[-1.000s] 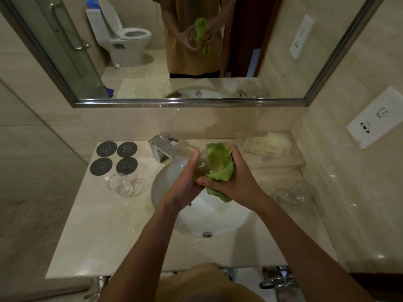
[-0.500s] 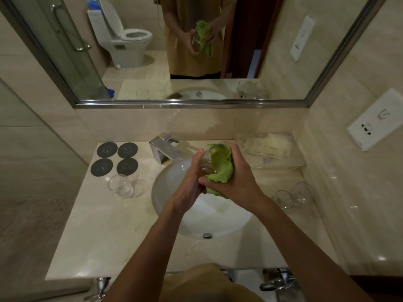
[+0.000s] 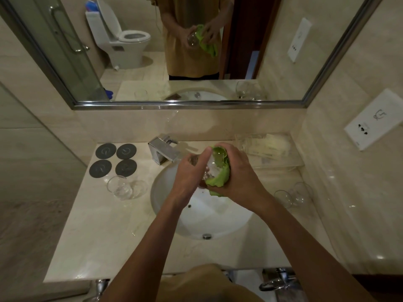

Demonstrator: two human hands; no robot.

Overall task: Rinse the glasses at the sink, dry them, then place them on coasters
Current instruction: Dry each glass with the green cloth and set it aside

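Observation:
Over the white sink (image 3: 202, 219) my left hand (image 3: 189, 175) grips a clear glass (image 3: 208, 168) by its side. My right hand (image 3: 235, 173) holds a green cloth (image 3: 220, 175) wrapped against the glass's other side and mouth. Several dark round coasters (image 3: 115, 160) lie bare at the back left of the counter. Just in front of them another clear glass (image 3: 118, 187) lies on its side. Two more glasses (image 3: 292, 196) lie on the counter right of the sink.
A chrome tap (image 3: 163, 149) stands behind the sink, close to my hands. A clear tray with white packets (image 3: 268, 147) sits at the back right. A mirror (image 3: 174, 49) covers the wall above. A tiled wall with a socket plate (image 3: 375, 118) closes the right side.
My hands have shifted slightly around the glass. The cloth has drawn back, so more bare glass shows between my hands. The glasses on the counter have not moved.

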